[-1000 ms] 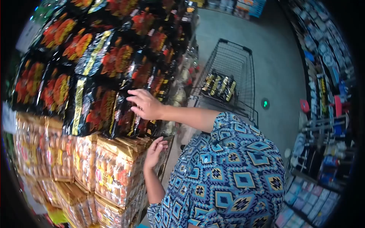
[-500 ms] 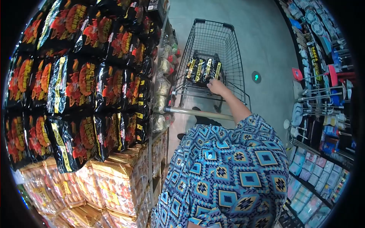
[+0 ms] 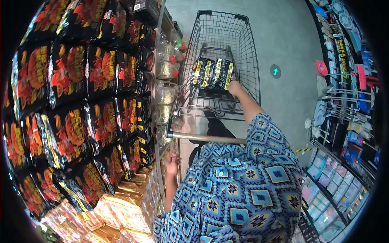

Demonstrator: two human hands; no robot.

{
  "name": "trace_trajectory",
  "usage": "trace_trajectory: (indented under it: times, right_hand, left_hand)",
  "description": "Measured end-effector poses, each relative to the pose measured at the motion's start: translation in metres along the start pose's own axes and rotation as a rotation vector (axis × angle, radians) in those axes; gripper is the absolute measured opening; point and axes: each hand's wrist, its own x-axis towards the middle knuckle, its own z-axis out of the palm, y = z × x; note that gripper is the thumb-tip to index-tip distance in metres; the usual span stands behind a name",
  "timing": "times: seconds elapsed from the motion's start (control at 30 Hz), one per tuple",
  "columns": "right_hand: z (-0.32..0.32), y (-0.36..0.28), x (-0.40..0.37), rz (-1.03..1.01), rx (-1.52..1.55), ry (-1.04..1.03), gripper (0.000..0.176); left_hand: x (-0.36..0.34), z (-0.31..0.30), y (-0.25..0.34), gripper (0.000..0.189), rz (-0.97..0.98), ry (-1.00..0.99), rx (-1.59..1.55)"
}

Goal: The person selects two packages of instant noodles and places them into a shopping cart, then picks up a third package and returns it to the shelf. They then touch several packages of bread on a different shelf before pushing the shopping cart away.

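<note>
Near left, the left hand has come into view, empty, fingers loosely curled. Beyond the handle, the right hand has left the stacked packs for the black packs inside the cart, at their near right corner; its grip is unclear.

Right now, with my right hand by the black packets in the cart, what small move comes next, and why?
I'd probably loosen any grip and draw your right hand clear of the rightmost black packet: the packets sit side by side inside the cart, with your hand at that end. Whether your fingers hold it, I can't tell.
</note>
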Motion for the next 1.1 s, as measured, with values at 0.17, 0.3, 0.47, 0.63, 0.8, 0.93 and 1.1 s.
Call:
trace_trajectory:
  times: [0.17, 0.3, 0.47, 0.63, 0.8, 0.93, 1.1]
  right_hand:
    - [0.022, -0.006, 0.042, 0.123, 0.175, 0.065, 0.028]
    - [0.041, -0.011, 0.07, 0.249, 0.256, 0.229, 0.024]
    - [0.048, -0.02, 0.092, 0.335, 0.201, 0.182, 0.032]
    - [0.075, -0.003, 0.114, 0.209, -0.042, 0.261, 0.037]
    - [0.038, -0.018, 0.101, 0.28, -0.105, -0.087, 0.034]
    - [0.021, -0.013, 0.098, 0.24, 0.046, -0.137, 0.036]
    - [-0.016, -0.005, 0.081, 0.202, 0.121, 0.028, 0.039]
  left_hand:
    - [-0.016, -0.009, -0.045, 0.03, -0.202, 0.011, 0.074]
    - [-0.044, -0.002, -0.044, 0.027, -0.314, 0.098, 0.032]
    - [-0.055, 0.017, -0.014, 0.028, -0.335, 0.131, 0.044]
    - [-0.045, 0.044, 0.011, 0.033, -0.231, 0.068, 0.051]
    - [-0.038, 0.053, 0.024, 0.04, -0.17, 0.011, 0.082]
    - [-0.043, 0.039, 0.017, 0.041, -0.146, 0.04, 0.031]
    - [-0.045, 0.015, -0.016, 0.04, -0.172, 0.066, -0.051]
